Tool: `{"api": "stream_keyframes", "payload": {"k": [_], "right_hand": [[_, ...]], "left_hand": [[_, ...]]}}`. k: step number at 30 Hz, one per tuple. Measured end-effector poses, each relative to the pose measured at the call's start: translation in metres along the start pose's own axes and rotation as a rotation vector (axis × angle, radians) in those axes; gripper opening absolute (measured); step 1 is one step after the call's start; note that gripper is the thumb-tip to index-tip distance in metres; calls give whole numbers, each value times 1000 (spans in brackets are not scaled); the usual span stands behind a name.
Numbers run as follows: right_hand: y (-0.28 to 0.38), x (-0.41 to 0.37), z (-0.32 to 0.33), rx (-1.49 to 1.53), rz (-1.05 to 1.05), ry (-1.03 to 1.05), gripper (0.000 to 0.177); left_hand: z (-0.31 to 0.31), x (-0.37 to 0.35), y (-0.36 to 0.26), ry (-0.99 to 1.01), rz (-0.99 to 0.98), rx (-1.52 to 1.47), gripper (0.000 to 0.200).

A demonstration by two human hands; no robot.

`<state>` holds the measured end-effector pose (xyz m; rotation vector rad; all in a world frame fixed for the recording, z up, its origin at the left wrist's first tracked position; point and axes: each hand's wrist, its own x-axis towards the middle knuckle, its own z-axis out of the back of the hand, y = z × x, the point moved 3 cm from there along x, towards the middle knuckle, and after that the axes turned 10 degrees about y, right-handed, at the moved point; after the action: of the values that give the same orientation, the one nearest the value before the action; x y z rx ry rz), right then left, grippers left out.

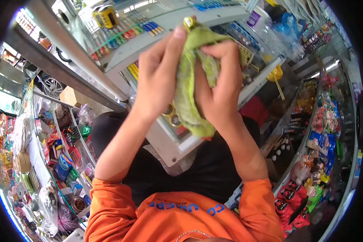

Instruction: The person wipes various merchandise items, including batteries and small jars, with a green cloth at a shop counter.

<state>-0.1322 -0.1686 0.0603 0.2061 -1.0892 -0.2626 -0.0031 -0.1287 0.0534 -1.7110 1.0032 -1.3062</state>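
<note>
A green cloth point(189, 84) hangs in folds between my two hands, over the glass display case. My right hand point(224, 80) is closed on it, with the thumb and fingers pressed into the fabric. On the other side my left hand point(157, 76) is closed, its thumb up against a small item with a shiny round yellow end point(188, 22). Most of that item is hidden by the cloth and fingers, and I cannot tell what it is.
The glass display case point(181, 147) stands between my knees. Upright small goods line its shelf, near a yellow-and-black box point(105, 17). Packets crowd the shelves at left, with a blue packet point(64, 166) among them. Red packs point(290, 201) hang low at right.
</note>
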Motion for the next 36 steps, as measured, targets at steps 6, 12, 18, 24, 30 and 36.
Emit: {"api": "stream_keyframes", "payload": {"k": [6,12,18,24,30,36], "right_hand": [[-12,12,-14,47,-216,-83,23],[-8,23,-20,195,-275,-63,31],[18,12,-28,-25,23,315,40],[-3,15,-2,249,-398,-41,30],[19,4,-20,18,-107,313,39],[-12,0,-13,515,-376,-94,27]], "left_hand": [[15,-23,3,15,-28,187,45],[25,-20,8,29,-160,157,41],[38,-18,3,-65,-67,-102,42],[10,-33,2,53,-62,185,42],[29,-22,4,-113,-78,-20,44],[19,-25,3,-199,-20,-88,40]]}}
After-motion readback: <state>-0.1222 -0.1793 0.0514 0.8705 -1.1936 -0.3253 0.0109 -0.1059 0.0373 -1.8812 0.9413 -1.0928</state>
